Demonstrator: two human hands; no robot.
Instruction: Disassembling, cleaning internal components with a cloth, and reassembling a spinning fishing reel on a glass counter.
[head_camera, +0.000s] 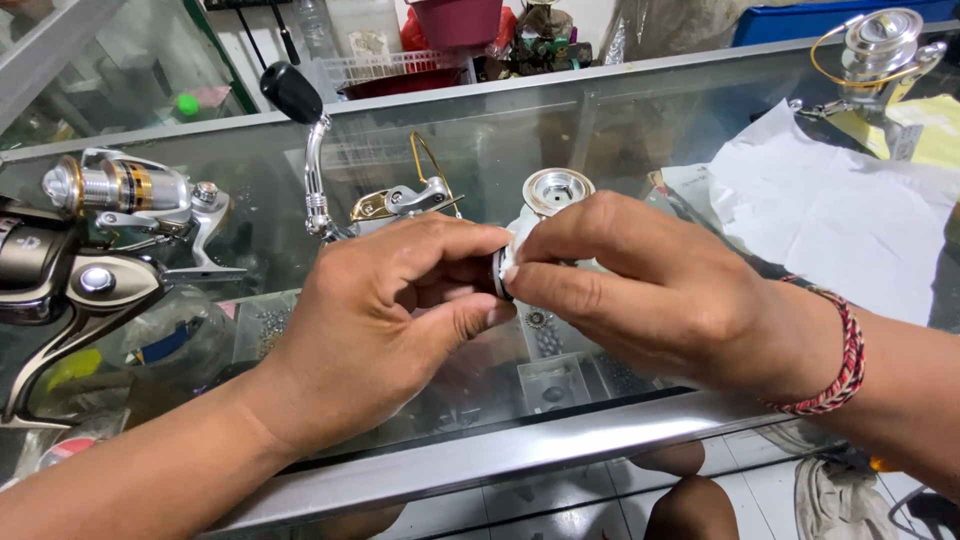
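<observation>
The left hand (385, 320) is closed around a small dark round reel part (499, 275), gripped between thumb and curled fingers, while the right hand (640, 290) pinches a white cloth or paper wad (520, 235) against the same part. The part is held between both hands, above the glass-topped display worktop (500, 160), just in front of a silver and gold spinning reel with a black knob handle (385, 200). It is judged that the small part could slip from the pinch and drop onto the glass, since little of it is gripped. A silver reel spool (557, 190) is seen just behind the fingertips.
</observation>
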